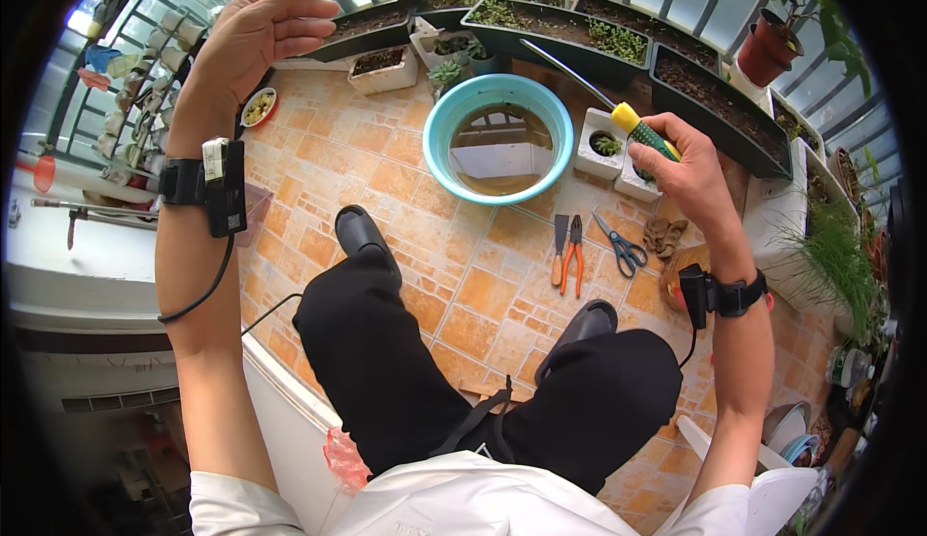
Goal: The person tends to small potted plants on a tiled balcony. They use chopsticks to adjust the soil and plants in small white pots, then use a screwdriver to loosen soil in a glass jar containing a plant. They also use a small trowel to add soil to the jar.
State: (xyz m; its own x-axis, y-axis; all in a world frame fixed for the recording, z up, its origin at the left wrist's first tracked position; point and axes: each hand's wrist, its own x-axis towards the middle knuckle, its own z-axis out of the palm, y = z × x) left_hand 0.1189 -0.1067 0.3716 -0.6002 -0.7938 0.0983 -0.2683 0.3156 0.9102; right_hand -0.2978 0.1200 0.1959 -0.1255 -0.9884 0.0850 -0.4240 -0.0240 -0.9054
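My right hand [688,166] grips a screwdriver [627,117] by its green and yellow handle. The long metal shaft slants up and to the left, its tip seen against a dark planter. Raised at the upper left, my left hand [261,32] holds nothing, with its fingers stretched out to the right. A light blue plastic basin [434,152] of murky water stands on the floor between the hands. Below it lie a wood-handled scraper [559,246], orange-handled pliers [573,257] and scissors [621,245].
Long planters [550,32] with seedlings line the railing. Two white foam blocks [597,163] holding small plants stand right of the basin. A crumpled brown cloth [664,237] lies beside the scissors. A small red-rimmed dish [258,107] sits at left on the tiled floor [463,297].
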